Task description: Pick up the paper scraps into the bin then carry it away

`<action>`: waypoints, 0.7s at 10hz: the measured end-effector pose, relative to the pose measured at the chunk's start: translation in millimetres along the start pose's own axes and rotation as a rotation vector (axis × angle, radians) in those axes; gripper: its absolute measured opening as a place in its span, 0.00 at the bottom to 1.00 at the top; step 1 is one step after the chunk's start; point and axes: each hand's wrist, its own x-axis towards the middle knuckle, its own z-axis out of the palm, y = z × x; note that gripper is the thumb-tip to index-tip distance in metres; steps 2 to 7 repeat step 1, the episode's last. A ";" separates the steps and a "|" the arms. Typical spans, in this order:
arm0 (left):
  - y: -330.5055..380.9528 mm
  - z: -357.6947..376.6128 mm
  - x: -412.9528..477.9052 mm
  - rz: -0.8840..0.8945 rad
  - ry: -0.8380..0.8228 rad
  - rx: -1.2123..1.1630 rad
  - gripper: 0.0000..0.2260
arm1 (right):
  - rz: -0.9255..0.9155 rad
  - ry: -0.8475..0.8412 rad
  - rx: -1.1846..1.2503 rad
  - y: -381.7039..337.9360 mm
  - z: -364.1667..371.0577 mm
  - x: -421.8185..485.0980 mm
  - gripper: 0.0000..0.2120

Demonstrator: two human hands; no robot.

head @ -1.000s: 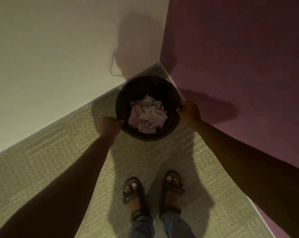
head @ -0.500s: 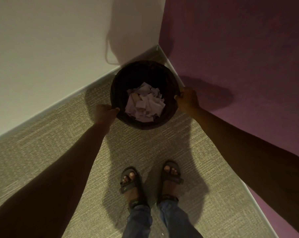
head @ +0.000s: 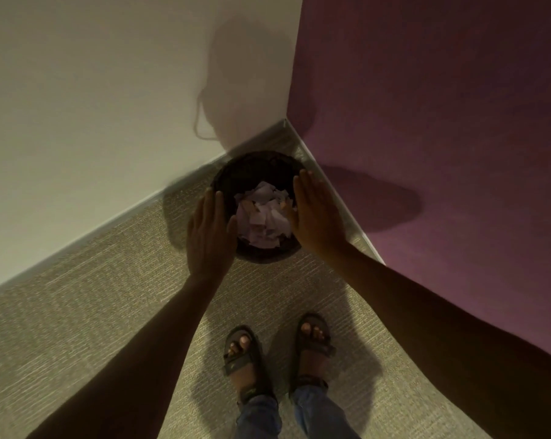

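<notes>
A round dark bin (head: 255, 167) stands on the carpet in the corner where the white wall meets the purple wall. Pale paper scraps (head: 263, 217) fill its bottom. My left hand (head: 209, 231) hovers flat over the bin's left rim, fingers stretched out and holding nothing. My right hand (head: 316, 217) is spread flat over the right rim, also with nothing in it. Both hands hide the sides of the rim.
The white wall (head: 109, 90) runs along the left and the purple wall (head: 441, 122) along the right, closing the corner behind the bin. Grey-green carpet (head: 93, 296) covers the floor. My sandalled feet (head: 277, 353) stand just in front of the bin.
The bin went down into the corner and rests on the floor. Both hands have let go of its rim and opened flat above it.
</notes>
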 end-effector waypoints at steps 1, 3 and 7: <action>14.7 0.0 12.4 0.156 -0.016 0.072 0.24 | -0.019 -0.054 -0.027 -11.4 2.9 0.8 0.31; 14.7 0.0 12.4 0.156 -0.016 0.072 0.24 | -0.019 -0.054 -0.027 -11.4 2.9 0.8 0.31; 14.7 0.0 12.4 0.156 -0.016 0.072 0.24 | -0.019 -0.054 -0.027 -11.4 2.9 0.8 0.31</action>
